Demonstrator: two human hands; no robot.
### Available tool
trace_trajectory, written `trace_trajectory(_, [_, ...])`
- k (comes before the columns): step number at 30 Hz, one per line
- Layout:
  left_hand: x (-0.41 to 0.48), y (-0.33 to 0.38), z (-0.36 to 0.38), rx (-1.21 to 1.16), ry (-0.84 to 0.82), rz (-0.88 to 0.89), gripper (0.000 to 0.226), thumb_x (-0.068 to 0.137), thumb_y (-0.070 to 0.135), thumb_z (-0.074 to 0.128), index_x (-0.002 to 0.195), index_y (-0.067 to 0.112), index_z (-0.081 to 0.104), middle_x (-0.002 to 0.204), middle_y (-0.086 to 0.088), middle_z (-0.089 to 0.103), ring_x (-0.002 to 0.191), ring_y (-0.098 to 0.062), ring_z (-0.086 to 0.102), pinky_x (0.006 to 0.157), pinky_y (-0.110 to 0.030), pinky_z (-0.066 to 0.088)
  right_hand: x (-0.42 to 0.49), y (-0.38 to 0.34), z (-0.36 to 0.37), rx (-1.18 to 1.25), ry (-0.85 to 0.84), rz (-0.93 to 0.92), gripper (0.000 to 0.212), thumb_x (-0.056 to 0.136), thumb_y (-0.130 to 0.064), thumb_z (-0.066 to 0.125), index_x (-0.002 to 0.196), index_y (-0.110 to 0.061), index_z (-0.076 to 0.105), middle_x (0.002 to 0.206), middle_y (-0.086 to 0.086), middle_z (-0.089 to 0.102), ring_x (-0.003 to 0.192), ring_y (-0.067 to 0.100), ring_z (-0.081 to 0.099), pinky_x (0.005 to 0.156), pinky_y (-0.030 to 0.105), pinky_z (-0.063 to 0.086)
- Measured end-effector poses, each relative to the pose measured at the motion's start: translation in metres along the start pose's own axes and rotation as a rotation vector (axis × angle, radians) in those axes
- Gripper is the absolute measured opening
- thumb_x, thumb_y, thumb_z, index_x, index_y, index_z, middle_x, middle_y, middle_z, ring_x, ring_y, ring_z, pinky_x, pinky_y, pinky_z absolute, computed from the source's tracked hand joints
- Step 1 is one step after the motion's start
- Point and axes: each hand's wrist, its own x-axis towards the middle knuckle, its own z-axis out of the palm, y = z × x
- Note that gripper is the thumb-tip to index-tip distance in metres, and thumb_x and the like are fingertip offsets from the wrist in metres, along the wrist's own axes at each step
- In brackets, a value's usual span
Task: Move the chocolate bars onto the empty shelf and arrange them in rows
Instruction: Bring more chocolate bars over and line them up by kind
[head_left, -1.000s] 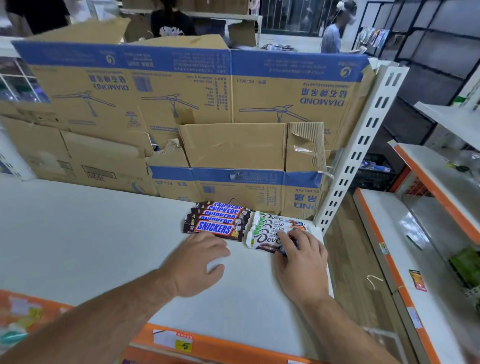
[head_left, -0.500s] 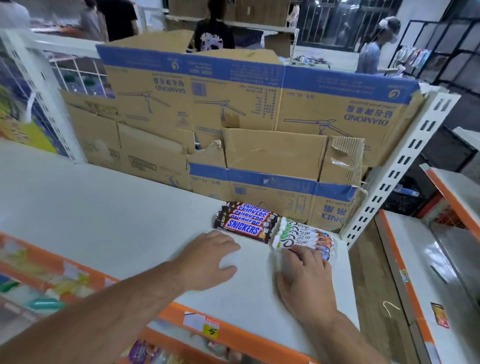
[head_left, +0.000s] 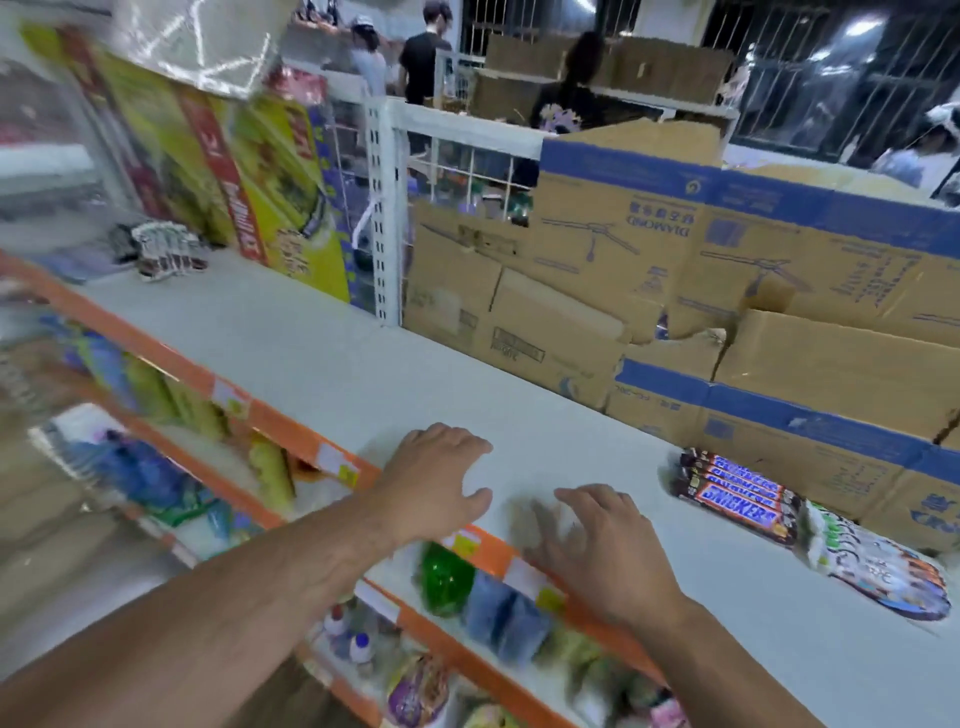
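A row of brown Snickers bars (head_left: 735, 496) lies on the white shelf (head_left: 322, 358) at the right, close to the cardboard backing. Right of them sits a row of white Dove bars (head_left: 878, 569). My left hand (head_left: 434, 480) hovers flat over the shelf near its orange front edge, fingers relaxed and holding nothing. My right hand (head_left: 597, 545) is blurred, fingers spread, over the front edge, well left of the Snickers bars and apart from them. Another small stack of bars (head_left: 166, 249) lies far left on the shelf.
Cardboard boxes (head_left: 675, 291) wall the shelf's back. A white perforated upright (head_left: 382, 208) and colourful boxes (head_left: 249, 171) stand at the left. Lower shelves with orange edges (head_left: 457, 597) hold packaged goods. People stand in the background.
The view has swung left. My right hand has left the Dove bars and drawn back to the left; my left hand has moved left too. Both rows of bars stay put.
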Motion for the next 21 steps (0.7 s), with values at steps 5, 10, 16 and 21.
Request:
trace_trajectory(5, [-0.035,-0.101,-0.046,0.019,0.045,-0.128,0.056,0.085,0.051,0.052,0.138,0.032,0.045,0.137,0.011,0.049,0.129,-0.015,0.037,0.107,-0.034,0.029,0.046,-0.106,0.030,0.046,-0.070,-0.079,0.056,0.079,-0.049,0.054,0.130,-0.029,0.056,0.129,-0.005,0.055,0.119,0.020,0.050,0.097,0.037,0.043])
trace_trajectory(10, [-0.063,-0.179,-0.076,0.040,0.097,-0.224,0.056,0.083,0.051,0.054,0.136,0.033,0.048,0.135,0.012,0.051,0.128,-0.014,0.040,0.107,-0.034,0.030,0.090,-0.185,0.060,0.085,-0.122,-0.150,0.055,0.083,-0.053,0.057,0.133,-0.031,0.053,0.131,-0.009,0.052,0.123,0.015,0.045,0.100,0.034,0.040])
trace_trajectory(16, [-0.073,-0.263,-0.090,-0.010,0.150,-0.355,0.060,0.078,0.056,0.044,0.132,0.032,0.054,0.128,0.010,0.056,0.123,-0.017,0.046,0.106,-0.040,0.036,0.153,-0.256,0.097,0.098,-0.190,-0.243,0.053,0.087,-0.049,0.054,0.136,-0.032,0.049,0.135,-0.011,0.048,0.126,0.012,0.041,0.103,0.031,0.037])
trace_trajectory(21, [-0.058,-0.339,-0.103,0.013,0.166,-0.408,0.068,0.072,0.059,0.037,0.131,0.029,0.056,0.127,0.009,0.059,0.121,-0.018,0.050,0.104,-0.036,0.038,0.221,-0.313,0.132,0.151,-0.197,-0.300,0.065,0.076,-0.066,0.042,0.130,-0.031,0.055,0.127,-0.010,0.053,0.121,0.013,0.046,0.101,0.031,0.039])
